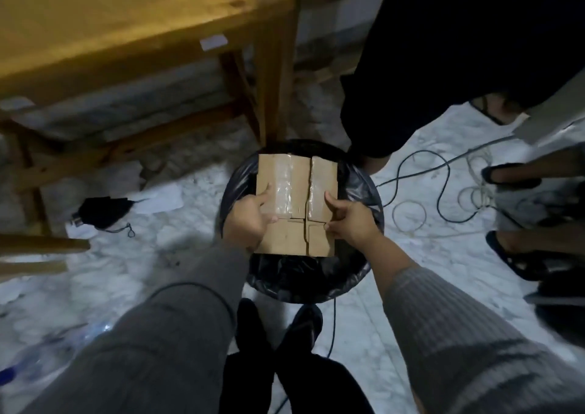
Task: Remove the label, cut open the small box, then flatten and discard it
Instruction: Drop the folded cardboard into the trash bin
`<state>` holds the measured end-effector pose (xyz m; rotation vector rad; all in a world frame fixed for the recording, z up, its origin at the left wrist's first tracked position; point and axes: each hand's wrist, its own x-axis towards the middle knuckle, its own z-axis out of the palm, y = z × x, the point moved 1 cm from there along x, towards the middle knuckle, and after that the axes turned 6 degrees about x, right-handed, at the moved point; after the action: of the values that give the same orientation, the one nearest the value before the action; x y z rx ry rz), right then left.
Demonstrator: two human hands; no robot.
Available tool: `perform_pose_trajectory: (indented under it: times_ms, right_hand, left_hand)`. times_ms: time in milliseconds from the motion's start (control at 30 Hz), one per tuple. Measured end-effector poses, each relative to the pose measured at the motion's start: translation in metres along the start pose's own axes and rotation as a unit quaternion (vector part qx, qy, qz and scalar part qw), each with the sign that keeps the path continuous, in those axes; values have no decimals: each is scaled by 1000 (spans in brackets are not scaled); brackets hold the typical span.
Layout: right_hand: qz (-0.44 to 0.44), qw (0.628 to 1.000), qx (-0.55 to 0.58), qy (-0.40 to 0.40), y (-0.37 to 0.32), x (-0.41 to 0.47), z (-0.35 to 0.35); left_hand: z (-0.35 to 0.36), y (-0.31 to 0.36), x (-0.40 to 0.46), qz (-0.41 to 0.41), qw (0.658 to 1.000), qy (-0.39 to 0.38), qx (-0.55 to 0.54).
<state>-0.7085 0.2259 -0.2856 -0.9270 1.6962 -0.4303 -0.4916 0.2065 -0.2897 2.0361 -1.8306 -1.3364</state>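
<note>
While the person stands over a black-lined bin [364,192], the left hand [247,220] at nine o'clock and the right hand [349,220] at three o'clock each pinch the flattened box [291,236] above its mouth; a wooden table [126,33] sits beyond at eleven o'clock.

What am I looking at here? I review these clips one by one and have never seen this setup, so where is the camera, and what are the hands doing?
There is no machine: a person wears one wide-angle camera on the head, looking down at their own arms. The left hand and right hand each grip a side of a flattened cardboard box, which has clear tape on it and a split down the middle. They hold it over a round bin lined with a black bag standing on a pale marble floor. A wooden table stands at upper left, cables lie on the floor at right, and other people's feet show at the right edge.
</note>
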Motion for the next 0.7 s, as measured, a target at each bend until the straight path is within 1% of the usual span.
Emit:
perform_pose_trajectory:
  times_ms: [100,200,300,367,400,467,567,633,700]
  right_hand:
    - [21,999,-22,12,51,49,20]
    - [48,997,-63,15,99,95,38]
    - [78,990,-118,-5,138,138,55]
    - [92,987,-128,-9,161,168,68]
    - [92,988,-121,-4,172,182,75]
    - [86,990,-106,26,194,206,87]
    - [36,993,-67,89,225,228,104]
    - [1,993,-31,116,241,240,113]
    - [0,991,13,131,243,246,115]
  left_hand:
    - [52,-33,37,-10,1000,14,-11]
    - [106,-66,77,-36,999,-17,-23]
    - [149,-97,120,-73,997,-28,13]
    - [174,-117,150,-84,995,-36,34]
    - [186,-125,163,-78,996,-30,44]
    - [209,-140,184,-66,996,10,56]
    - [240,-157,199,-46,995,67,50]
    - [256,-165,207,-17,996,77,32]
    - [261,-170,214,-4,998,62,11]
